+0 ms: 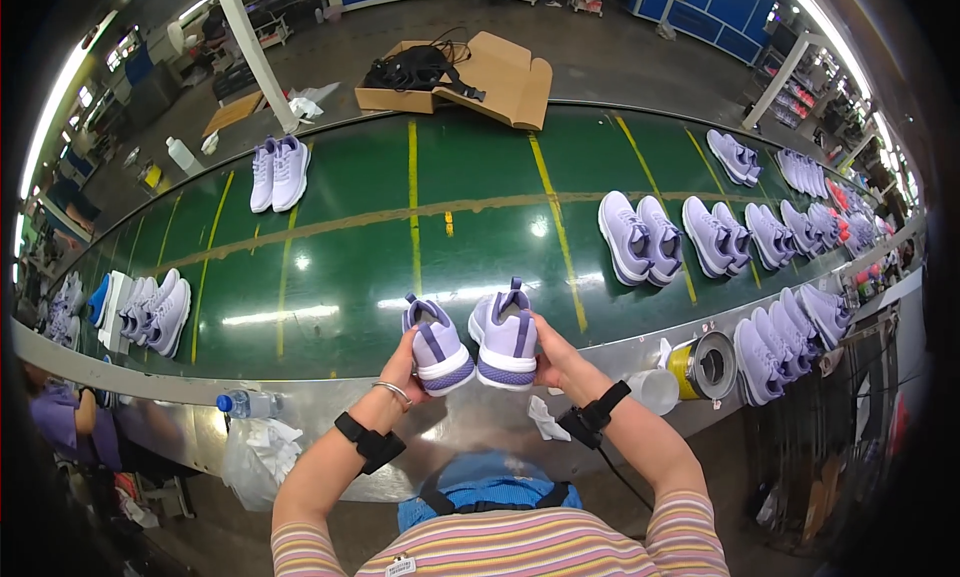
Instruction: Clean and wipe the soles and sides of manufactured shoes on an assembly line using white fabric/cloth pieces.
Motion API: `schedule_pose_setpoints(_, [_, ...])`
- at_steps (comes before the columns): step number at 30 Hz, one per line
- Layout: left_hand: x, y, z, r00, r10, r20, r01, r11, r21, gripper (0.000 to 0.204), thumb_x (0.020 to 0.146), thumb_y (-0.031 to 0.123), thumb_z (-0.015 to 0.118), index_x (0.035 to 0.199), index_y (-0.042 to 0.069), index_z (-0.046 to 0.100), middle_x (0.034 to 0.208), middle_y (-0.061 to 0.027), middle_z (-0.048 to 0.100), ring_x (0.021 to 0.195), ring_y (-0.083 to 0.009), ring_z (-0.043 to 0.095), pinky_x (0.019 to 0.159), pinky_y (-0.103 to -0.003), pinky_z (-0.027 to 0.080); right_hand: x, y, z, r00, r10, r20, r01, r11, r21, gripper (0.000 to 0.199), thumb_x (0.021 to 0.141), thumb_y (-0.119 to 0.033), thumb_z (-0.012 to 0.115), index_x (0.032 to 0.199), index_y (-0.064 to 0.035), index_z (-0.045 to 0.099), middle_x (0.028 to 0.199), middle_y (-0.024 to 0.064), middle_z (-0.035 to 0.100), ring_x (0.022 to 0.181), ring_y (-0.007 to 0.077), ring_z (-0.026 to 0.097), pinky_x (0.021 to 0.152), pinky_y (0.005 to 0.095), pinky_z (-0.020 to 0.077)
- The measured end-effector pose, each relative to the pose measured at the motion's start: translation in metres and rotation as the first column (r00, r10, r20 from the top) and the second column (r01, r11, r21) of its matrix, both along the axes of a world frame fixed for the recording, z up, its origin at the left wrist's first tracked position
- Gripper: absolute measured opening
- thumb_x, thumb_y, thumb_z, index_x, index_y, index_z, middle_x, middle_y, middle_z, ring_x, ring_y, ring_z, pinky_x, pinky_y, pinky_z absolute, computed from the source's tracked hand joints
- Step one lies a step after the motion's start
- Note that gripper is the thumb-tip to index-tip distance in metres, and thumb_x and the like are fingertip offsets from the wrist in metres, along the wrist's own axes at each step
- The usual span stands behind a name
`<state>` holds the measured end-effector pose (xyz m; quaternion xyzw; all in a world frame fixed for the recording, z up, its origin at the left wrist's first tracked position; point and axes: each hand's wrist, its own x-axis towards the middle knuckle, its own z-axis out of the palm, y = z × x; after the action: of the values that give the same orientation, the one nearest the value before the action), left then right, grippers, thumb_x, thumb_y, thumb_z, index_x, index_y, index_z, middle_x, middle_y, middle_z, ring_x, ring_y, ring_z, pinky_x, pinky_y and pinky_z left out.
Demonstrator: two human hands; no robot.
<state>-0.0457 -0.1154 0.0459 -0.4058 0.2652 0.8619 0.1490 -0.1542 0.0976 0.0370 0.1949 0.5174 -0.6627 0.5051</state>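
Two lavender sneakers with white soles and purple heel strips are held side by side over the near edge of the green conveyor belt (350, 247). My left hand (405, 365) is closed around the outer side of the left sneaker (438, 347). On the other side, my right hand (552, 352) grips the right sneaker (505, 337) by its outer side. Both heels face me, and the toes point away and are mostly hidden. The two shoes are very close together at their heels. A bracelet and a black strap are on my left wrist; another black strap is on my right.
Pairs of lavender sneakers (625, 239) line the belt at right, with more shoes (760, 362) along the near edge. Another pair (279, 175) stands far left. An open cardboard box (505, 77) sits beyond. A yellow can (703, 367), white cup (655, 391) and bottle (250, 405) are near me.
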Motion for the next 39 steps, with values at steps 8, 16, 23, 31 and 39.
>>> schedule_pose_setpoints(8, [-0.017,0.015,0.003,0.999,-0.039,-0.015,0.039,0.998,-0.056,0.054,0.083,0.057,0.041,0.114,0.015,0.056,0.114,-0.0085,0.057,0.105,-0.0257,0.054,0.090,-0.048,0.040,-0.010,0.018,-0.012,0.997,-0.053,0.047,0.062,0.975,-0.213,0.060,0.081,-0.059,0.049,0.121,-0.0138,0.049,0.121,0.0122,0.050,0.110,0.0279,0.051,0.089,0.0526,0.0394])
schedule_pose_setpoints(16, [0.001,0.016,0.010,0.988,-0.074,-0.134,0.081,0.996,0.044,0.059,0.084,0.056,0.039,0.124,0.013,0.049,0.124,-0.0069,0.051,0.111,-0.0243,0.050,0.092,-0.047,0.040,0.015,0.030,0.000,0.961,-0.237,0.140,0.273,0.891,-0.364,0.057,0.081,-0.049,0.053,0.122,-0.0102,0.049,0.120,0.0095,0.053,0.110,0.0253,0.052,0.095,0.0465,0.0395])
schedule_pose_setpoints(23, [0.045,0.017,-0.017,0.965,0.029,-0.260,0.001,0.993,0.116,0.057,0.083,0.043,0.049,0.129,0.010,0.043,0.128,-0.0088,0.049,0.116,-0.0268,0.048,0.098,-0.047,0.037,0.042,0.044,-0.014,0.937,-0.255,0.239,0.345,0.784,-0.515,0.044,0.080,-0.027,0.055,0.119,-0.0065,0.050,0.115,0.0084,0.057,0.105,0.0234,0.054,0.096,0.0389,0.0397])
schedule_pose_setpoints(31, [0.081,0.009,-0.066,0.945,0.131,-0.299,-0.065,0.973,0.222,0.054,0.081,0.025,0.052,0.128,0.001,0.041,0.127,-0.0127,0.049,0.116,-0.0288,0.048,0.100,-0.045,0.035,0.063,0.050,-0.027,0.941,-0.281,0.190,0.340,0.796,-0.501,0.037,0.081,-0.016,0.052,0.115,-0.0027,0.051,0.109,0.0103,0.059,0.100,0.0223,0.057,0.092,0.0375,0.0431])
schedule_pose_setpoints(39, [0.087,-0.003,-0.073,0.978,0.152,-0.142,-0.134,0.983,0.129,0.038,0.072,0.000,0.047,0.109,-0.003,0.053,0.104,-0.0142,0.059,0.098,-0.0254,0.057,0.090,-0.039,0.044,0.063,0.055,-0.027,0.952,-0.269,0.147,0.306,0.850,-0.428,0.034,0.083,-0.014,0.053,0.114,-0.0010,0.052,0.108,0.0112,0.058,0.099,0.0213,0.057,0.091,0.0338,0.0440])
